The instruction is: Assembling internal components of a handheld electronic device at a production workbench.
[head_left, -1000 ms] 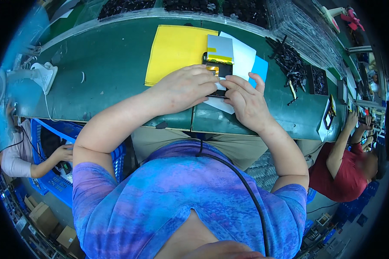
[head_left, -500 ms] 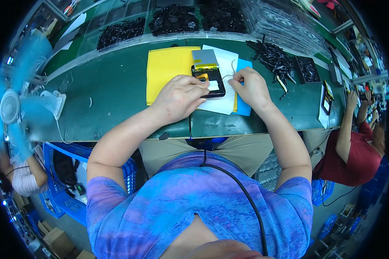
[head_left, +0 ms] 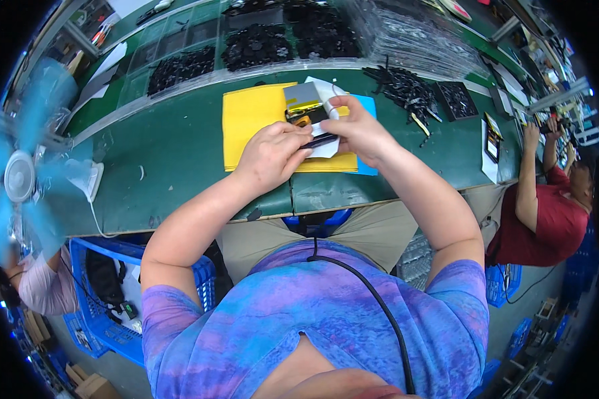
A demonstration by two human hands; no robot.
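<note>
- Head view: your left hand (head_left: 267, 154) grasps the black casing (head_left: 322, 140).
- Your right hand (head_left: 361, 132) meets its right side, grip unclear.
- Casing still open; silver pack (head_left: 302, 96) outside, far.

A: What do you see in the middle?
B: The left hand (head_left: 267, 154) holds a flat black case (head_left: 322, 140) on its left side. The right hand (head_left: 361, 131) is at its right side. A silver block (head_left: 303, 95) with yellow tape is at the far end.
A: What else is on the green tabletop (head_left: 186, 146)?
B: White paper (head_left: 325, 151), 1 yellow sheet (head_left: 251, 123) and 1 blue sheet (head_left: 367, 104). To the right is a pile of black strips (head_left: 406, 90).
A: And at the sides?
B: A fan (head_left: 20, 176) with blue blades on the left, and a person in red (head_left: 539, 226) on the right.
</note>
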